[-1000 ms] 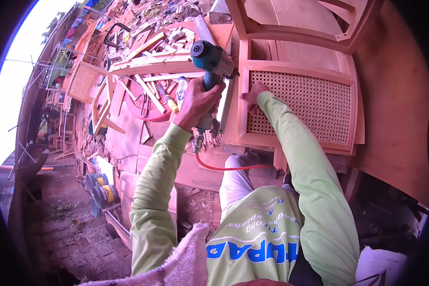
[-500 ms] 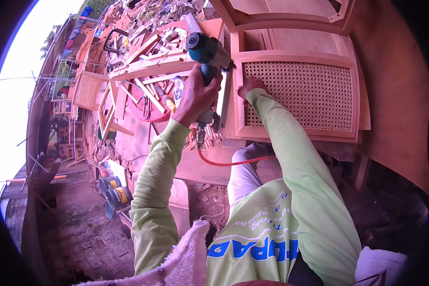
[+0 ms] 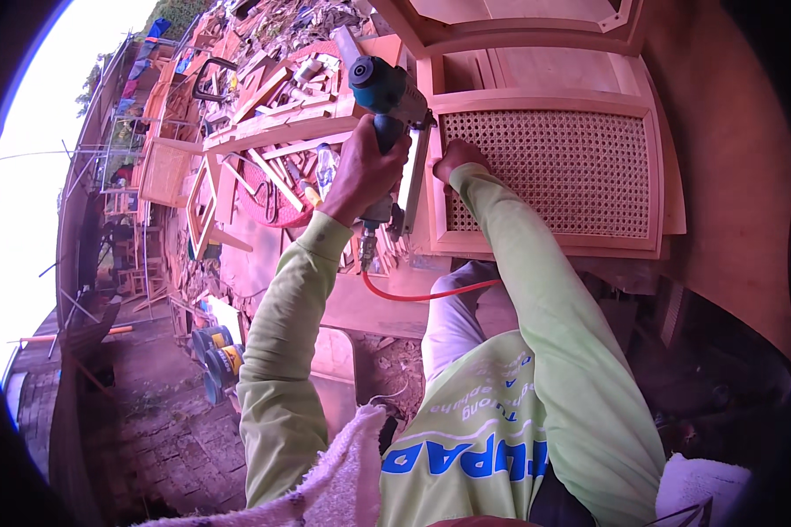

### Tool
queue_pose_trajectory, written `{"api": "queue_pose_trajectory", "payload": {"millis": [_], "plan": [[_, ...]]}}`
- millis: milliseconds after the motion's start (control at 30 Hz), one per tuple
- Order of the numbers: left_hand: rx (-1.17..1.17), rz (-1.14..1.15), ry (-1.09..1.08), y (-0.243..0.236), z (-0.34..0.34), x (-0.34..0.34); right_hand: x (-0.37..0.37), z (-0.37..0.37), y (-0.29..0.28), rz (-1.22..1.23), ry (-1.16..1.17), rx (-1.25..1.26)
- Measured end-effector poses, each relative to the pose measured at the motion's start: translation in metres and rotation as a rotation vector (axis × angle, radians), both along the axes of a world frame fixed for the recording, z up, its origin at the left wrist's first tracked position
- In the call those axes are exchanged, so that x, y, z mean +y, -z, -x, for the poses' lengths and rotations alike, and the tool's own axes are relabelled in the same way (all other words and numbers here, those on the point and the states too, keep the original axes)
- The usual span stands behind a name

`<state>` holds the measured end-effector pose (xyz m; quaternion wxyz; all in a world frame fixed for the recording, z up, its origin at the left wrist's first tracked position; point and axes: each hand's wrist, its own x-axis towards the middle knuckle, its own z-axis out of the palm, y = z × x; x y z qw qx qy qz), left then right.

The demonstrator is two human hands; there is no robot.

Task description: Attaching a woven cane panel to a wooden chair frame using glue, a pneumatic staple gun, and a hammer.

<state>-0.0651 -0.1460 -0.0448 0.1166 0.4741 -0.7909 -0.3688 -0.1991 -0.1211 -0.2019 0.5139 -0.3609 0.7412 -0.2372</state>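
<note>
My left hand [image 3: 363, 171] grips the handle of a teal pneumatic staple gun [image 3: 387, 92], its nose against the left rail of a pale wooden frame [image 3: 655, 167] with a woven cane panel [image 3: 549, 171]. A red air hose [image 3: 422, 294] runs from the gun's base across my lap. My right hand [image 3: 459, 156] presses with closed fingers on the cane panel's left edge, just right of the gun. Both arms wear light green sleeves.
Behind the panel stands another bare wooden chair frame [image 3: 510, 35]. To the left lies a heap of wooden offcuts and frames [image 3: 264, 132] on a red surface. Blue and yellow round objects [image 3: 215, 347] sit on the ground at lower left. A pink towel [image 3: 343, 474] hangs near my chest.
The view has shifted slightly, so the gun and panel sit a little higher. Both hands keep their hold on the gun and the panel.
</note>
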Motion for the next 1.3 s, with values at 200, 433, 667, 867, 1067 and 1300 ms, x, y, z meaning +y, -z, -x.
{"api": "queue_pose_trajectory", "payload": {"millis": [200,433,667,867,1067,1300], "plan": [[-0.025,-0.035,-0.024,0.006,-0.001,-0.006,-0.008,-0.006,0.022,0.100,-0.027,0.214],[-0.138,0.102,-0.036,0.017,0.010,-0.005,-0.007,-0.009,0.023,0.116,-0.015,0.166],[-0.063,0.002,-0.108,0.002,0.025,0.016,-0.008,-0.004,0.019,0.097,-0.007,0.189],[0.168,-0.108,-0.227,-0.006,0.002,0.012,-0.009,-0.001,0.018,0.074,-0.065,0.118],[0.111,-0.068,-0.159,-0.003,-0.003,0.015,-0.004,0.001,0.010,0.031,-0.036,0.054],[0.062,-0.056,-0.156,0.005,0.005,0.018,-0.006,-0.002,0.017,0.067,-0.015,0.036]]}}
